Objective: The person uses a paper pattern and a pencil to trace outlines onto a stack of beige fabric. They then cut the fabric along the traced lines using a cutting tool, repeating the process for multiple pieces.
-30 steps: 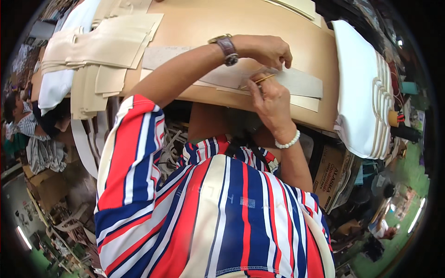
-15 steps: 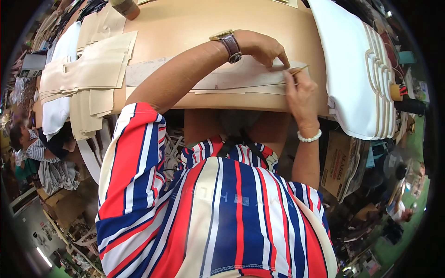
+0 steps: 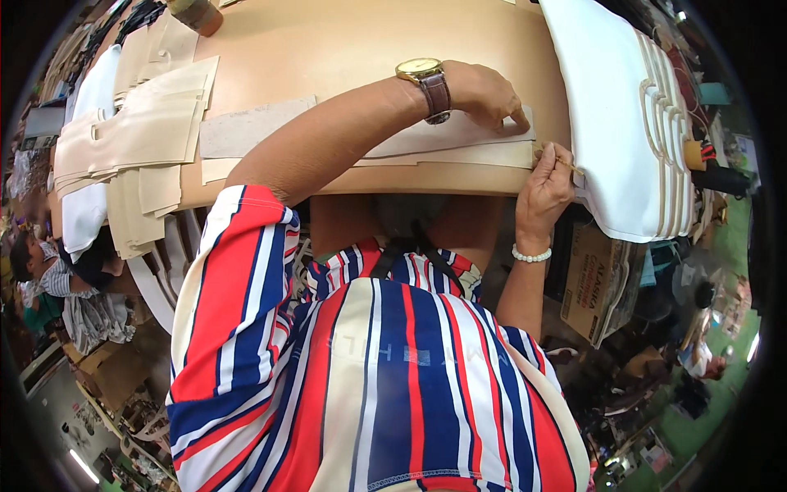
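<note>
My left hand (image 3: 488,98), with a watch on its wrist, rests fingertips on a long pale grey strip (image 3: 414,135), index finger bent down near the strip's right end. My left forearm crosses over the strip. A cream strip (image 3: 475,154) shows beneath it along the table's near edge. My right hand (image 3: 545,184) is pinched on a thin yellowish stick (image 3: 575,168) beside the right ends of the strips; its exact kind is unclear.
Stacked cream cut pieces (image 3: 131,139) lie at the table's (image 3: 352,49) left over white material. A cylindrical container (image 3: 197,15) stands behind. White pieces with beige cords (image 3: 611,123) lie at right. A seated person (image 3: 57,271) is at far left; cardboard (image 3: 594,287) is stored below.
My right hand has moved rightward along the strips to their right ends, still with the stick. My left hand has shifted slightly right.
</note>
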Demonstrator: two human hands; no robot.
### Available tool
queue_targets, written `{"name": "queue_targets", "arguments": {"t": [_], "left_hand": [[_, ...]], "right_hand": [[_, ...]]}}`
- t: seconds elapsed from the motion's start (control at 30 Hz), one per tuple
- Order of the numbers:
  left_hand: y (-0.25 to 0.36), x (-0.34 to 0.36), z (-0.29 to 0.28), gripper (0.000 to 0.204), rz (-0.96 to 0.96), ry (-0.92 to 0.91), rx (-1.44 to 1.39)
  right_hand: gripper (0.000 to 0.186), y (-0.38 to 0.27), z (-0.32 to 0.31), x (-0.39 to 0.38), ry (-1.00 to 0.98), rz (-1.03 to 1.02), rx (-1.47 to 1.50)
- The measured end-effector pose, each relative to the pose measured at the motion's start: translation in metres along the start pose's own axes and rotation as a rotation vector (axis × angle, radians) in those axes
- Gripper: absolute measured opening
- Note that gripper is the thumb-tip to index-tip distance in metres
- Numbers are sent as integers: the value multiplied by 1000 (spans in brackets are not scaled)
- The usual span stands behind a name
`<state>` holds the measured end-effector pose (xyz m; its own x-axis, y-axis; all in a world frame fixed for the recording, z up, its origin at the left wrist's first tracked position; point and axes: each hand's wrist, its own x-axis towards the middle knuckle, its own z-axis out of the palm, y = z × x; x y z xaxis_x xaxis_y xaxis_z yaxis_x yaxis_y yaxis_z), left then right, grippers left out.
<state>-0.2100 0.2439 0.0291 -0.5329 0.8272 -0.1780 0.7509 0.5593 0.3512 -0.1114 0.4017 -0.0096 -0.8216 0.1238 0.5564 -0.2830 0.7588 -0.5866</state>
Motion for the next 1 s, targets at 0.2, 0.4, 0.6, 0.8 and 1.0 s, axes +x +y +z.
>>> {"name": "queue_targets", "arguments": {"t": [0.2,0.4,0.6,0.8,1.0], "left_hand": [[1,7,0,44,-30,-54,-6],[-1,8,2,45,-35,-77,-23],[-4,9,3,45,7,-65,-57],[-14,13,1,45,-40,-128,-170],[-26,22,13,50,44,-111,-237]], "right_hand": [[15,4,4,2,19,9,-49],[20,-3,2,4,-66,79,-81],[15,0,2,8,-86,-46,-167],[14,-15,8,13,-206,-264,-112],[13,-60,29,-8,-418,-351,37]]}}
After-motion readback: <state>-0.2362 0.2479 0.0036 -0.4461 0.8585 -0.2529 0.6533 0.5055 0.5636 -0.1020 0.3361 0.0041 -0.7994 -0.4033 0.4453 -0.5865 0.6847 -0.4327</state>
